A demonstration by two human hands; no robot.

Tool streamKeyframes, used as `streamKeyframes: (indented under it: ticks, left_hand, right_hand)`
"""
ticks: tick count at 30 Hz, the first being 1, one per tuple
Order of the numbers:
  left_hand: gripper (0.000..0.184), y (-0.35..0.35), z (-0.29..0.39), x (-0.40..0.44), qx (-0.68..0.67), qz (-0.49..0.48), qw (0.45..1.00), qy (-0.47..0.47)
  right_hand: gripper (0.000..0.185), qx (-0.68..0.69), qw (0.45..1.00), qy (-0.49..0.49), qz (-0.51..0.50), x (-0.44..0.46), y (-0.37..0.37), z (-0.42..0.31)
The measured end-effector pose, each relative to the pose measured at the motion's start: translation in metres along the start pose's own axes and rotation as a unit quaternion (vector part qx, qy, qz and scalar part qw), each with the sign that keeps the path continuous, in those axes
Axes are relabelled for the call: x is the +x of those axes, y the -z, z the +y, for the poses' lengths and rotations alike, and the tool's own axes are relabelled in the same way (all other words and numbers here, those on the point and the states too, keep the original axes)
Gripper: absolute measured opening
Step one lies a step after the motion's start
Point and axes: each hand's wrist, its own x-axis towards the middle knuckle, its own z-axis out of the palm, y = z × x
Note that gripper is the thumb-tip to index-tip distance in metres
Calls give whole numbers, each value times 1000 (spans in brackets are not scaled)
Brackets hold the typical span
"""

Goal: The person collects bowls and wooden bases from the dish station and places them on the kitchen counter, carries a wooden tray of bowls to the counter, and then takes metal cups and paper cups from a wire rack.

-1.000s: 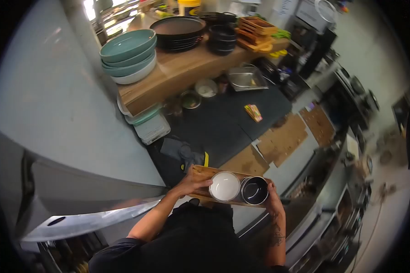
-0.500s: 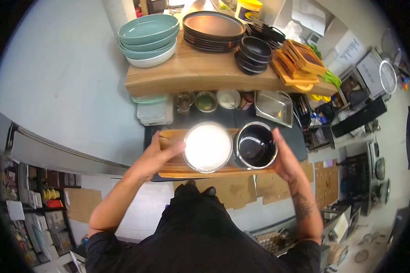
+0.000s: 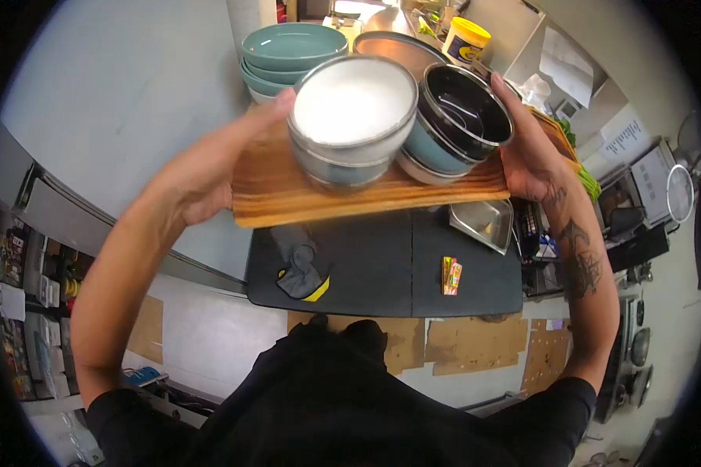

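Note:
Between my two hands a wooden tray (image 3: 288, 204) is held up in the air, above the black table. My left hand (image 3: 226, 156) grips its left end, the thumb reaching toward a stack of bowls with a white-inside bowl (image 3: 358, 105) on top. On the tray's right half stands a second stack, with a black-inside bowl (image 3: 467, 109) above a blue bowl (image 3: 436, 148). My right hand (image 3: 530, 152) closes round the right end, its thumb beside the black-inside bowl. The undersides of both hands are hidden behind the tray.
Below lies the black table (image 3: 366, 265) with a grey glove (image 3: 300, 272) and small colourful packets (image 3: 450, 276). A metal pan (image 3: 483, 222) sits at its right. On the shelf behind are teal bowls (image 3: 292, 47), dark plates (image 3: 401, 48) and a yellow tub (image 3: 467, 39).
Both hands have raised the tray with its bowl stacks up and away from me, from the black table to the level of the wooden shelf. The glove and packets have come into sight.

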Motion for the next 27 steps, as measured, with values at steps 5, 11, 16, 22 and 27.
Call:
streamKeyframes:
  ticks: [5,11,16,22,27]
  left_hand:
    - [103,7,38,23,27,64,997,-14]
    - [106,2,65,74,-51,53,997,0]
    - [105,-21,65,127,-79,67,995,-9]
    - [97,-49,57,190,-154,136,978,-29]
    - [93,-76,62,216,-130,176,975,-44]
  right_hand:
    - [91,-146,982,120,-2,38,1,-44]
    - [110,-161,984,75,-5,93,44,-109]
    - [108,-225,972,44,-45,127,60,-150]
    - [107,-197,967,36,-159,259,142,-172]
    - [97,-166,976,6,-143,288,159,-170]
